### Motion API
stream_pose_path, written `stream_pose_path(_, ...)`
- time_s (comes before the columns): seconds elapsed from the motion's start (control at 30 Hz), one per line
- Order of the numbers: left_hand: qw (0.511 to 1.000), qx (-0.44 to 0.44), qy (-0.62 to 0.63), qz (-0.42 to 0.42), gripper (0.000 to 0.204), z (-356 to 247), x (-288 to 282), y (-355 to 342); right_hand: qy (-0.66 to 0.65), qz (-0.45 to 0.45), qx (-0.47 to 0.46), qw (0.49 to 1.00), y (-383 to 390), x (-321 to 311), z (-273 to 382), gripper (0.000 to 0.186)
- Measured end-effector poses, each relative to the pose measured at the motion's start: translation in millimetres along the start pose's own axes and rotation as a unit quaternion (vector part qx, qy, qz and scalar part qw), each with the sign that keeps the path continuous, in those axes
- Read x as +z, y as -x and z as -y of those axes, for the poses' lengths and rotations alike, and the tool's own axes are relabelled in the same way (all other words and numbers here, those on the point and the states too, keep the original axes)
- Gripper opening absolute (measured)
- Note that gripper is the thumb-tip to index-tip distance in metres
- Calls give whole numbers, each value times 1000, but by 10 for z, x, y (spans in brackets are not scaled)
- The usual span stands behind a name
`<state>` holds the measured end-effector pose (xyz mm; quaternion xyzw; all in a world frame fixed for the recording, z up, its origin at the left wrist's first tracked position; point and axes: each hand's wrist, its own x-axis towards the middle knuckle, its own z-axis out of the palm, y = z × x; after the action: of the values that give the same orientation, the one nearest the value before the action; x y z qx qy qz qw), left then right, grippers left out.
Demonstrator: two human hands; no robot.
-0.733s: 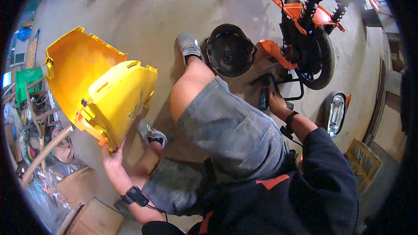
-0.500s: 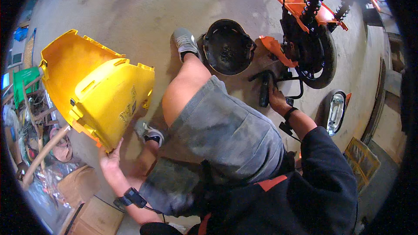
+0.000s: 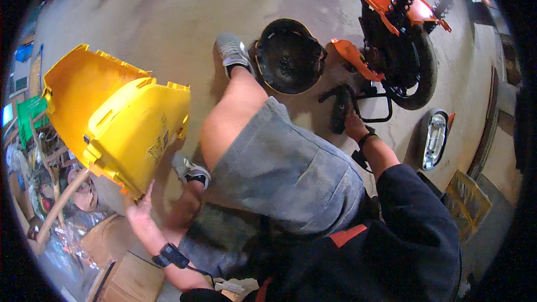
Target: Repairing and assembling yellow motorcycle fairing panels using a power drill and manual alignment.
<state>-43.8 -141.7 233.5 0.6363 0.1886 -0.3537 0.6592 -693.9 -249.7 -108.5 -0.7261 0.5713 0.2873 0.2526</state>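
Note:
On the left a large yellow plastic shell [image 3: 137, 126], hollow with clips along its edges, is tilted up. My left hand [image 3: 140, 207] grips its bottom corner, one finger stretched along the edge. Near the scooter's rear wheel, my right hand [image 3: 353, 126] is closed on a black pistol-shaped tool [image 3: 339, 113]; its exact kind is hard to make out. A round black tub-like part [image 3: 290, 59] with a yellowish rim lies on the floor beyond my knee, dark bits in its bottom. Between it and the wheel is an orange fairing piece [image 3: 353, 59].
A partly stripped orange scooter [image 3: 403, 45] stands at the upper right, its black metal stand [image 3: 373, 119] beside my right hand. A pale oblong part [image 3: 434, 141] lies to the right. Cardboard boxes [image 3: 131, 279], a wooden handle [image 3: 60, 212] and clutter fill the left side.
The yellow shell and my left hand have shifted slightly left and down in view. My right hand still holds the black tool, which has turned slightly. The view itself has moved a little.

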Motion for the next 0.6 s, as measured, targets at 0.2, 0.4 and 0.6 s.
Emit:
stream_pose_path(0.2,994,-36,92,43,52,76,111,-58,-89,45,-167,981,-152,6,-456,34)
stream_pose_path(0.4,994,31,-9,105,39,177,459,23,-12,141,-138,980,273,-2512,789,31)
stream_pose_path(0.6,972,165,-37,162,31,1157,116,-644,-641,41,-231,731,1364,-4386,2761,54)
